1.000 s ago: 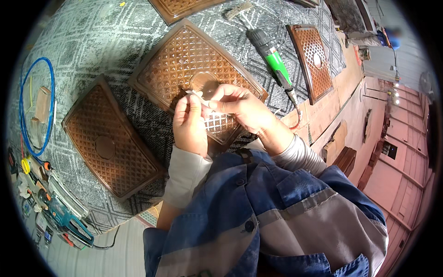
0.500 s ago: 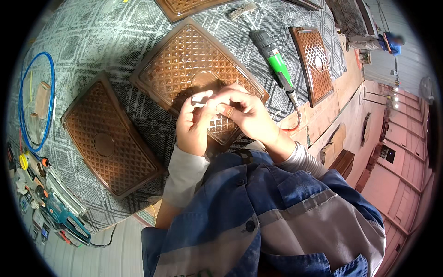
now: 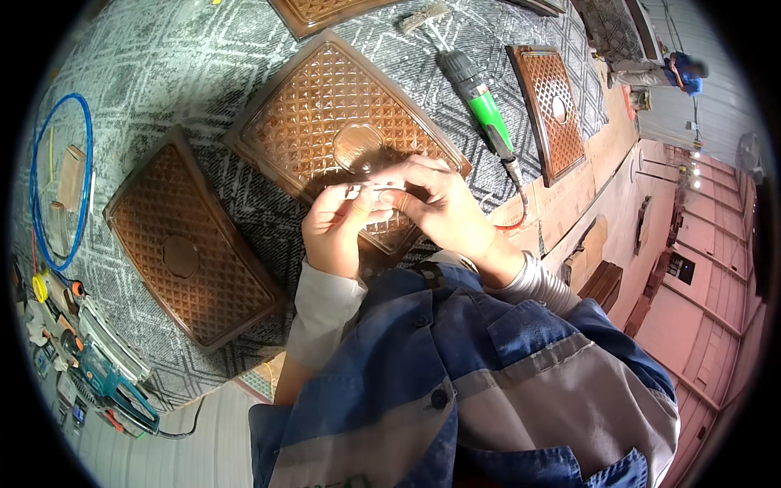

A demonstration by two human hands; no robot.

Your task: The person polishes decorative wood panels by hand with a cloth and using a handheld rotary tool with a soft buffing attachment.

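Observation:
My left hand [image 3: 332, 232] and my right hand [image 3: 443, 207] meet in front of my chest, thumbs and fingers closed on a small white strip [image 3: 378, 189]. Fingers cover most of the strip, so its exact kind does not show. Under and beyond the hands lies a brown wooden panel [image 3: 301, 114] with a raised diamond grid and a round boss. To its left rests a similar, darker panel [image 3: 150, 203], set at a slant. Neither hand grips a panel.
A patterned grey carpet [image 3: 146, 98] covers the table. On the right lie a green-and-black power tool [image 3: 486, 114] with a brush head and a smaller panel [image 3: 553, 114]. At left are a blue hose [image 3: 91, 163] and a teal power tool [image 3: 106, 378]. Another person [image 3: 683, 75] stands far right.
My hands have drawn level, and the white strip now runs between both sets of fingers. The left fingertips have lowered, showing more of the panel's round boss.

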